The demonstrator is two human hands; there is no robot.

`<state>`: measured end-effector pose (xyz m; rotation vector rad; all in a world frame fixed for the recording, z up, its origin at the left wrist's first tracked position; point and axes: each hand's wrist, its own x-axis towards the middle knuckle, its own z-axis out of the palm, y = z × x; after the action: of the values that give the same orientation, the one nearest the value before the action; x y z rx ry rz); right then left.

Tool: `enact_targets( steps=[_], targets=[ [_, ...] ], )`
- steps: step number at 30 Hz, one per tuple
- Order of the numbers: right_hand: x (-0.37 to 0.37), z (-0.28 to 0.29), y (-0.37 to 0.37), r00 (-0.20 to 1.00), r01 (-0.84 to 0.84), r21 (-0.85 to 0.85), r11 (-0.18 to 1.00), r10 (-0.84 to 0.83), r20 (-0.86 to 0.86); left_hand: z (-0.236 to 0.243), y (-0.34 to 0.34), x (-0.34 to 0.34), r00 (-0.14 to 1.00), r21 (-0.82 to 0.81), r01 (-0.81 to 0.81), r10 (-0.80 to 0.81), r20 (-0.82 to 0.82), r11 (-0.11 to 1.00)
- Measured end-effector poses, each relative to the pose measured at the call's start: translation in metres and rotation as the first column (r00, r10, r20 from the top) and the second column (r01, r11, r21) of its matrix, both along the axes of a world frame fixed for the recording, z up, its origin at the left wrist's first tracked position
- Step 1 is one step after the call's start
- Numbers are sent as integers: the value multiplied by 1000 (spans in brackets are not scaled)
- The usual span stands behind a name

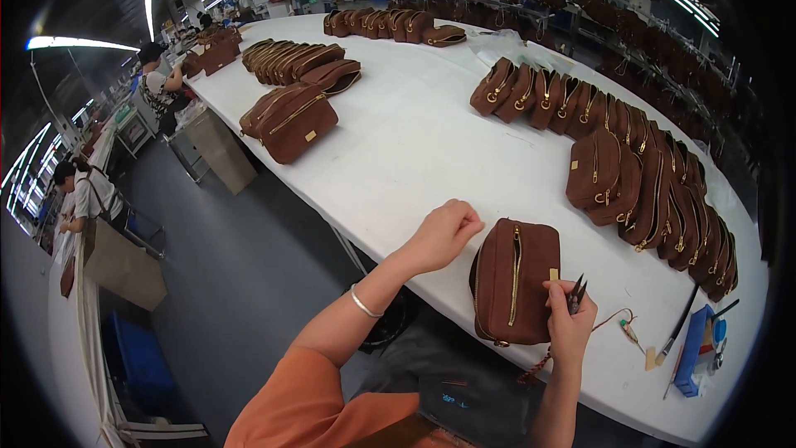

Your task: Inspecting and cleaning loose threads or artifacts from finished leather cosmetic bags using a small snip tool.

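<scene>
A brown bag point(497, 278) is on the white bench point(398, 149), close to the edge where the person is. It has a long gold zipper point(516, 274) down the side that faces up. A small gold plate point(554, 275) is by its right edge.

The right hand point(572, 323) is closed around small dark snips point(575, 297), and the tips poke up past the fingers. This hand is at the right edge of the bag, with its thumb by the gold plate. I cannot tell if the thumb touches the bag.

The left hand point(448, 236) is just beside the top left of the bag, with its fingers curled in. I cannot tell if a thin thing is pinched in its fingertips. A pale bracelet point(366, 301) goes around that wrist, and the sleeve point(286, 398) is orange.

To the right of the right hand are a brush point(678, 325) and a blue tray point(692, 365) with little things in it. Lots more brown bags point(597, 168) lean on each other in rows on the right side of the bench. Another brown bag point(290, 122) is far off on the left, near a bunch of bags point(290, 60). One more row of bags point(385, 25) is at the back.
</scene>
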<state>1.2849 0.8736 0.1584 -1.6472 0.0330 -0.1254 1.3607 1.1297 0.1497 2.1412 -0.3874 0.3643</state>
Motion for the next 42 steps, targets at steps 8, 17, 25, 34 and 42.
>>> enact_targets(
  steps=[8,17,25,34,42],
  targets=[
    [22,-48,-97,955,287,-458,841,-286,74,-1,58,-64,896,-140,-206,129,-424,968],
    [18,-40,-61,943,317,-652,688,-155,295,-31,-11,-28,436,-974,-143,-872,-221,175],
    [19,0,-33,924,231,-420,878,-63,377,-12,-79,-18,527,-950,-233,-793,-304,209],
    [7,40,28,744,356,-777,519,347,572,8,-94,-34,476,-985,-170,-878,-51,-35],
    [-14,73,4,612,9,-344,939,268,744,-7,-82,-32,469,-958,-208,-880,80,-198]
  ],
)
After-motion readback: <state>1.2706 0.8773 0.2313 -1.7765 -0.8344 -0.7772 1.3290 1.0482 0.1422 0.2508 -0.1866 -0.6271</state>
